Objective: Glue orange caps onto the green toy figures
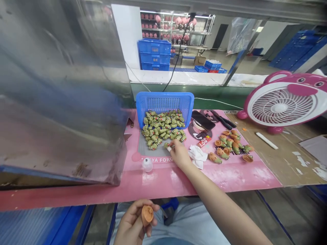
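Note:
My right hand [180, 154] reaches across the pink mat [163, 177] and pinches a small green toy piece [167, 145] at the near edge of a heap of green pieces [162, 128]. The heap spills out of a tipped blue basket [165, 102]. My left hand [133, 224] is low over my lap, fingers closed round an orange-brown toy part [147, 214]. A row of finished orange and green figures [231, 144] lies to the right of my right hand, past a crumpled white tissue [198, 156].
A large metal sheet [61, 92] stands at the left. A small white ball-shaped bottle [147, 164] sits near the mat's front. A phone [203, 119], black tools [223, 119] and a pink bear-shaped fan [283, 102] are at the right. Blue crates [154, 54] and shelves stand beyond.

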A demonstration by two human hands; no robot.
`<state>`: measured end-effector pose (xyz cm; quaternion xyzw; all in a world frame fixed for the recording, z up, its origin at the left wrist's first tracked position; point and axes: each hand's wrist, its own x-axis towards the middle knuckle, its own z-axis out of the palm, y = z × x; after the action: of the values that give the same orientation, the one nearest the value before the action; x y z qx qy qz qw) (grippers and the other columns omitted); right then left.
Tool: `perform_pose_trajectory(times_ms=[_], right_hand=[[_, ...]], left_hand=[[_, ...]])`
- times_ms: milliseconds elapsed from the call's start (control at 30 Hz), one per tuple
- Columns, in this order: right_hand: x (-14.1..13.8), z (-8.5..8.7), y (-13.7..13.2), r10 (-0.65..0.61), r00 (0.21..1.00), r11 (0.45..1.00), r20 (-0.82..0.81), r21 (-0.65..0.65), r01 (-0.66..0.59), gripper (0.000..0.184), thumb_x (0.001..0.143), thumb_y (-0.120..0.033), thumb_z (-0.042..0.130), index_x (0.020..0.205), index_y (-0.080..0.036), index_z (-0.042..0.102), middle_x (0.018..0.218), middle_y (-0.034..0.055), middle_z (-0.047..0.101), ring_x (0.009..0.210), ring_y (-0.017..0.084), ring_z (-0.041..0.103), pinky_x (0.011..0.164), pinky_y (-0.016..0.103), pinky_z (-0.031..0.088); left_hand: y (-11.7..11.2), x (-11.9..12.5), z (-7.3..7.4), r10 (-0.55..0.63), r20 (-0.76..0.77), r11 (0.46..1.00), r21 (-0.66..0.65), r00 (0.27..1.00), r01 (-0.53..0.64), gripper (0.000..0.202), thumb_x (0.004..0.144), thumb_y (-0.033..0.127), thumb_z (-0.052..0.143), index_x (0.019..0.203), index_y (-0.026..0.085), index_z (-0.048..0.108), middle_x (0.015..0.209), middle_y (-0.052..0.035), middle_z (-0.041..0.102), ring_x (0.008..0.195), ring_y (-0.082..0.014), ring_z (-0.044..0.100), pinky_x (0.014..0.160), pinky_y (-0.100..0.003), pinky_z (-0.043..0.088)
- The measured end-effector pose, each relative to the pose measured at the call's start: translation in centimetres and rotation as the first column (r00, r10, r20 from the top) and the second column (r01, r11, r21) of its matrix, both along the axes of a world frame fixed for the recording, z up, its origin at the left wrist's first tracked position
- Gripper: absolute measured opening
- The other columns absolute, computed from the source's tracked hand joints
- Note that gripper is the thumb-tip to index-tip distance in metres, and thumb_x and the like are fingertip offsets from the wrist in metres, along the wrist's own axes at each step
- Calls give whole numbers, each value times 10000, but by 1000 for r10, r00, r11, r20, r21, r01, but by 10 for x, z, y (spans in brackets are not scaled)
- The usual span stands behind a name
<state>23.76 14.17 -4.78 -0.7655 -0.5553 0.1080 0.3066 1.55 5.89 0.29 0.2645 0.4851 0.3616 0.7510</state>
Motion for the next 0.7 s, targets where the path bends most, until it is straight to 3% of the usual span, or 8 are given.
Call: perform_pose_trajectory(times_ms=[167, 333, 467, 700], right_hand=[[7, 15, -40, 75, 993, 993, -95, 99, -65, 155, 815, -173, 510, 966, -137, 507, 943, 48, 528, 795, 149, 542, 678, 305, 482], [-7, 67, -100, 273, 947, 959, -171, 126, -254, 179, 822, -159, 467, 985, -207, 525, 899, 27, 571, 775, 125, 556, 635, 232, 488], [-20, 100, -136, 459, 886, 885, -66, 122, -450, 220, 818, -163, 538, 1029, -219, 511, 760, -2, 569, 625, 96, 537, 558, 194, 462], [-24, 113, -149, 590, 802, 796, 98, 99, -598, 272, 820, -118, 520, 1083, -167, 475, 764, 30, 569, 655, 123, 548, 545, 222, 451]], left_hand=[[3, 15, 7, -109, 80, 994, -12, 991, 110, 153, 622, 202, 693, 740, 151, 610, 698, -60, 679, 493, -110, 553, 422, -183, 362], [4, 26, 3, -232, 107, 972, 69, 967, 226, 77, 727, 184, 593, 796, 158, 573, 702, -49, 674, 523, -112, 570, 438, -182, 381], [2, 33, 5, -318, 67, 940, 149, 946, 306, 59, 743, 183, 574, 793, 153, 572, 615, -14, 629, 515, -116, 557, 433, -184, 387], [0, 38, 15, -392, -18, 898, 208, 920, 387, 40, 748, 192, 537, 760, 154, 533, 527, 14, 573, 471, -110, 517, 436, -197, 390]])
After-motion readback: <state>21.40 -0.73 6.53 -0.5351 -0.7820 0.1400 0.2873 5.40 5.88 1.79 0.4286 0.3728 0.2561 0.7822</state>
